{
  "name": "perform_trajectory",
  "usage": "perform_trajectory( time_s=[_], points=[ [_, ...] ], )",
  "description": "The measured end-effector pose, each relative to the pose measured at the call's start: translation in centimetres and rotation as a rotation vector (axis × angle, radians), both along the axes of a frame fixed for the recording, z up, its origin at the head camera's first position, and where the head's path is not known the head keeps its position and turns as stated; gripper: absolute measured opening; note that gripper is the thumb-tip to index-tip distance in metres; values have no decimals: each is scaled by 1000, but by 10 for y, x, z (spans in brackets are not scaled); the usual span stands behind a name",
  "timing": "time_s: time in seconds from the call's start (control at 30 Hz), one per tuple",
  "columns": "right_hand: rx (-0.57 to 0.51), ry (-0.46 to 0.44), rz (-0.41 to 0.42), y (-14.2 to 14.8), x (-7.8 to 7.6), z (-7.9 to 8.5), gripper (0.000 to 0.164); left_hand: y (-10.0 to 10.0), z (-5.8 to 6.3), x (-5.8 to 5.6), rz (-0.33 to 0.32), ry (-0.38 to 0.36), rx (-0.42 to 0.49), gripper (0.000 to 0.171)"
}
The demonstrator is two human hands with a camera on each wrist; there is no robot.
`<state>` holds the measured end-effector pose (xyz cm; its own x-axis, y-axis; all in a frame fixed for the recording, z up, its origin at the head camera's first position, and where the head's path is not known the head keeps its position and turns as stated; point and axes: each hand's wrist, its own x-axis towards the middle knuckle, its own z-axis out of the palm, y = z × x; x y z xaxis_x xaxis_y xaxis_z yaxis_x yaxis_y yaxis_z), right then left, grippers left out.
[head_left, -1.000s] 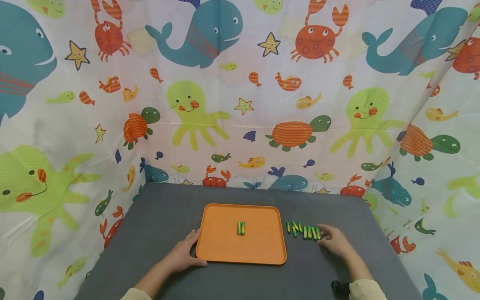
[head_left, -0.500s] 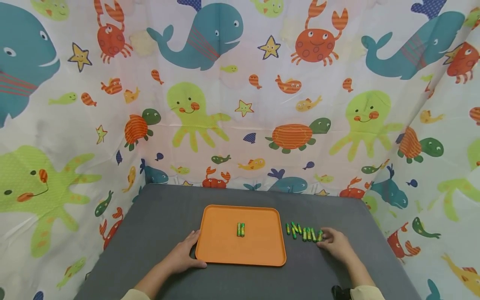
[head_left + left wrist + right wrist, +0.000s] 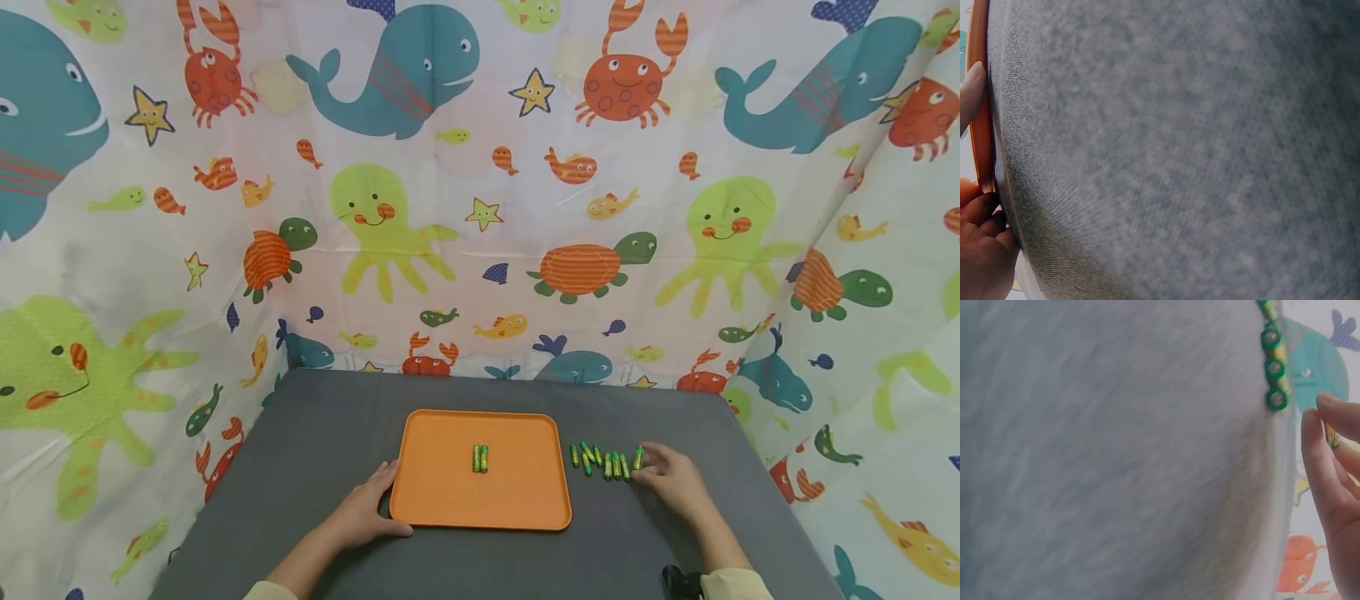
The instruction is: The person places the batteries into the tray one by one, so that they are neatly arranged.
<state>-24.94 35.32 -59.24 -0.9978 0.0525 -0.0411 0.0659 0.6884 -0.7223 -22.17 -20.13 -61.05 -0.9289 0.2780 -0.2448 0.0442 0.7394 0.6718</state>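
My left hand (image 3: 365,510) holds the near left corner of an orange tray (image 3: 427,508), its thumb along the front edge and its fingers at the left side. In the left wrist view, the thumb meets the tray rim (image 3: 980,144) and the other fingers are curled. Two green-and-yellow batteries (image 3: 480,458) lie side by side on the tray. To the tray's right, my right hand (image 3: 675,481) pinches one battery (image 3: 638,457) between thumb and finger. In the right wrist view, that battery (image 3: 1332,435) is mostly hidden by the fingers.
Several more batteries (image 3: 617,466) lie on the grey tabletop (image 3: 480,567) between the tray and my right hand, some in a row, others loosely placed. A sea-animal curtain (image 3: 480,250) surrounds the back and sides. A black object (image 3: 678,581) is by my right wrist.
My right hand has separated the rightmost battery from the row and now holds it slightly apart, a little farther back. My left hand and the tray have stayed in place.
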Motion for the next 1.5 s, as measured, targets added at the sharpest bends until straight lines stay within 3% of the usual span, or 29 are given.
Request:
perform_trajectory(
  time_s=[0.57,1.07,1.5],
  points=[
    [-37,32,56,-45,-3,35,58,1,-1,0,8,-11,-17,124],
    [-88,36,135,-83,-9,45,58,2,1,2,11,-16,-13,122],
    [-98,26,199,-125,-24,54,57,0,1,1,1,0,17,121]
  ],
)
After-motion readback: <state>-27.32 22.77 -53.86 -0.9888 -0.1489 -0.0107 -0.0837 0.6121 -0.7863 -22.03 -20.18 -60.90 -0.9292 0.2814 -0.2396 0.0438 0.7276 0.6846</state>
